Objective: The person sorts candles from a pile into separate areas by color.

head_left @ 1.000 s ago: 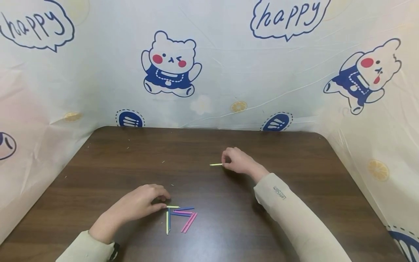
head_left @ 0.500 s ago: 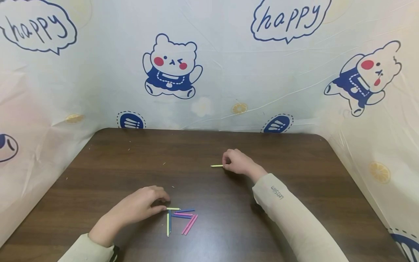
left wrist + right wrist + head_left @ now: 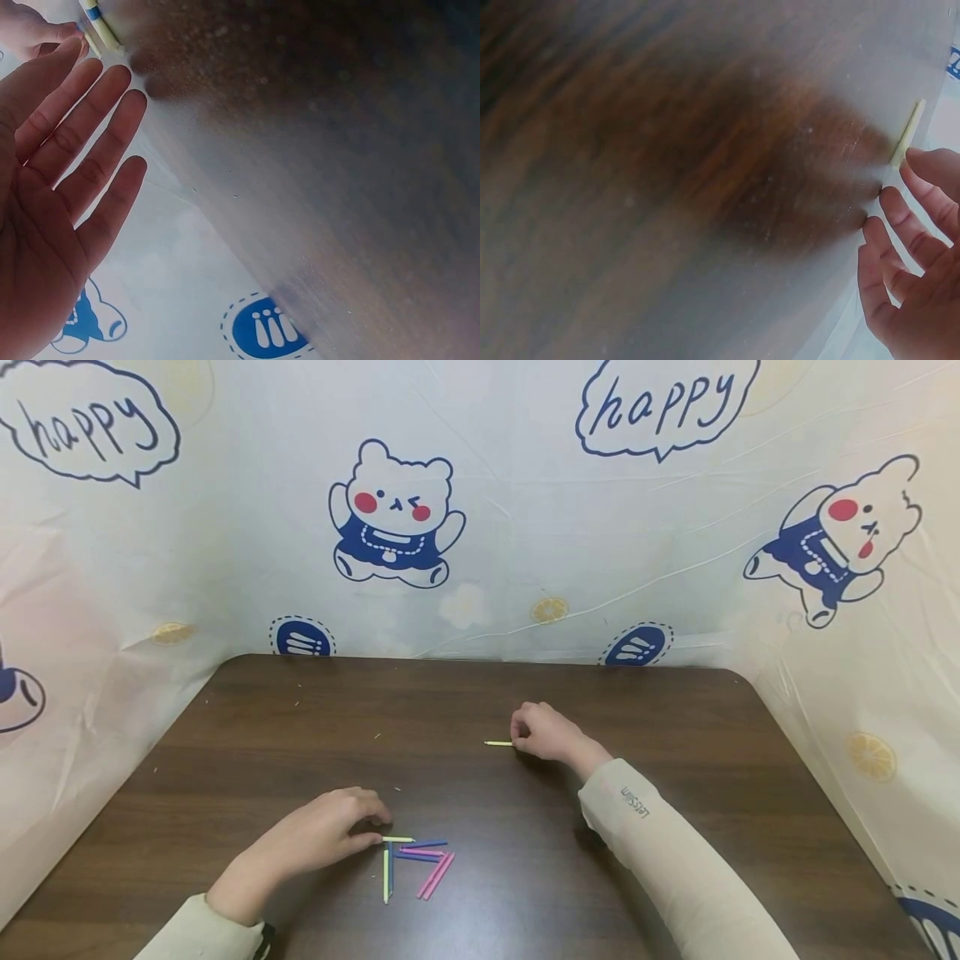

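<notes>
Blue sticks (image 3: 417, 858), pink sticks (image 3: 439, 877) and an upright-lying yellow stick (image 3: 386, 877) cluster in the nearer half of the table (image 3: 450, 710), just beside the left hand (image 3: 330, 827). Its fingers spread loosely, thumb touching the end of another yellow stick (image 3: 399, 839). Nearer the far edge, the right hand (image 3: 551, 732) pinches a lone yellow stick (image 3: 498, 743) between thumb and forefinger. Brown wood with pale crumbs (image 3: 377, 736) separates the hands; bear-printed cloth (image 3: 510, 527) hangs along the far, left and right edges.

A person's right hand (image 3: 930, 285), fingers loosely bent, holds thumb and forefinger to one end of a slim yellow stick (image 3: 910, 129) here at a brown tabletop (image 3: 667, 187), a scrap of blue print (image 3: 954, 62) marking the pale backdrop (image 3: 943, 120).
</notes>
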Tool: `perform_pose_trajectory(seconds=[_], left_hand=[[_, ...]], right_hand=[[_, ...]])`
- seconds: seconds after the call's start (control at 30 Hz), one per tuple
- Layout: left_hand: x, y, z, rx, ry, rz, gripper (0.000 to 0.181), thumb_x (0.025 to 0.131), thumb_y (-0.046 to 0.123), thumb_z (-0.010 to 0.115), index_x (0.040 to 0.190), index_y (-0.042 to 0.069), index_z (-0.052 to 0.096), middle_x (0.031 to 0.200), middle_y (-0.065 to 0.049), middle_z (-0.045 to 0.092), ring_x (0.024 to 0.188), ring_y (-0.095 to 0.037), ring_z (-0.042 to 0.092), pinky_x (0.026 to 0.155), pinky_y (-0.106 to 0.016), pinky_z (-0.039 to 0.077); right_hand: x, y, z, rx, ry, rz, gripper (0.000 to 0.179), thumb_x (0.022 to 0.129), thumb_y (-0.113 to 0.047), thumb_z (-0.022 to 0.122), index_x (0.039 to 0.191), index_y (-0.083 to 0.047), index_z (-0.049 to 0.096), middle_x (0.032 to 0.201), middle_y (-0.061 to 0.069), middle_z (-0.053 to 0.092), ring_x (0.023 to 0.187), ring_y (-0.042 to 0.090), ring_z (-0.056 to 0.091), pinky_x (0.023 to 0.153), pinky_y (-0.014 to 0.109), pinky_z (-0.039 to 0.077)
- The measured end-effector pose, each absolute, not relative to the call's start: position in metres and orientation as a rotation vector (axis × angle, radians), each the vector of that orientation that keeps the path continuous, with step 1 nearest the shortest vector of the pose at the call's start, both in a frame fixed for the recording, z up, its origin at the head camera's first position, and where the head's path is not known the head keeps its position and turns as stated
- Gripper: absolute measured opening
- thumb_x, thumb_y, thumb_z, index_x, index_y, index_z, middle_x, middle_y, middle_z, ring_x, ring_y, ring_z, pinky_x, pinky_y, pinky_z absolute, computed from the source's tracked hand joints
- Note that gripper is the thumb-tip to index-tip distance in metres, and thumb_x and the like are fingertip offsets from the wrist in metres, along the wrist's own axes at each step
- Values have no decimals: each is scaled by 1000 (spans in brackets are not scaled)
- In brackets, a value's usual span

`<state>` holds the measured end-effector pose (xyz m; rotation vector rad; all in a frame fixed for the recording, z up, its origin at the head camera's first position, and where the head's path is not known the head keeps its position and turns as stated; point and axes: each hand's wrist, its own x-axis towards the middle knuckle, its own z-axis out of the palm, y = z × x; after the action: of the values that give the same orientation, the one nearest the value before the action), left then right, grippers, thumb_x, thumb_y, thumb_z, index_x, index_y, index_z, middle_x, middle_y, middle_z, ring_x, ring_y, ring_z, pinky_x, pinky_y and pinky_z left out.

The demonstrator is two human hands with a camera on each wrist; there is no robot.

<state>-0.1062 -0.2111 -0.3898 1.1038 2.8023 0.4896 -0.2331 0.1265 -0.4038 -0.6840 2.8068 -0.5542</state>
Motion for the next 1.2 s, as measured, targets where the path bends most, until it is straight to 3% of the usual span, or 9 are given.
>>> perform_pose_trajectory(seconds=[0.83, 1.2], left_hand=[[-107, -209, -388, 1068, 2769, 480, 15, 84, 12, 76, 98, 13, 73, 94, 7, 68, 88, -11, 64, 77, -32, 55], [-109, -210, -389, 1122, 2772, 485, 12, 83, 11, 77, 93, 14, 73, 89, 9, 65, 84, -8, 61, 74, -30, 54]], right_hand=[[-209, 139, -397, -756, 2818, -602, 5, 91, -15, 70, 95, -15, 68, 103, 3, 64, 99, 23, 57, 94, 43, 48], [-182, 137, -384, -900, 2837, -608, 8, 91, -17, 70, 98, -16, 69, 105, 0, 63, 99, 21, 56, 91, 40, 49]])
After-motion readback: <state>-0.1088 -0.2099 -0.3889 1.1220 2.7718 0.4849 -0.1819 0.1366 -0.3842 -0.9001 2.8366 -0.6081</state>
